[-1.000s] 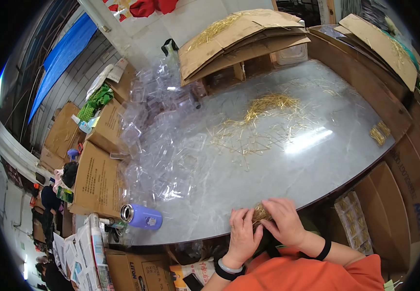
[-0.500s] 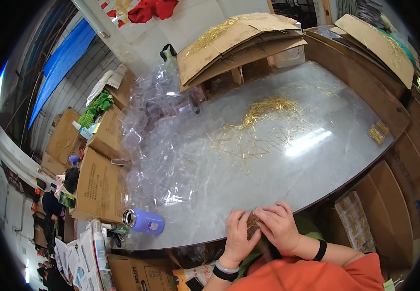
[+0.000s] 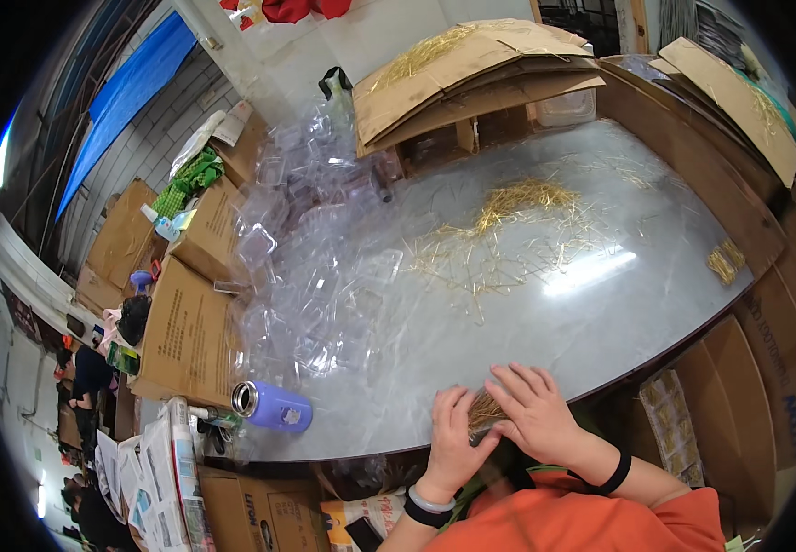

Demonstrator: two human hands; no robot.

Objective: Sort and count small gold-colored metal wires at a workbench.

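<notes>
At the near edge of the desk (image 3: pixel 389 400), gold wires (image 3: pixel 483 410) lie between the left hand (image 3: pixel 454 443), half curled, grip unclear, and the right hand (image 3: pixel 539 419), opened straighter than a moment ago, suggesting looser contact.

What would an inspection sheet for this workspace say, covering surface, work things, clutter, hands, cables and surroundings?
Surface: grey, glossy tabletop, reflecting a bright streak.
Things: gold bundle at the near edge; loose gold strands heaped and scattered mid-table; gold clump near the right edge.
Clutter: clear plastic containers heaped at left; purple bottle nearby.
Hands: left hand and right hand flank the gold bundle; grip firmness unclear.
Cables: none clearly identifiable.
Surroundings: cardboard boxes at left, blue sheet upper left, people in dark clothing far left.
</notes>
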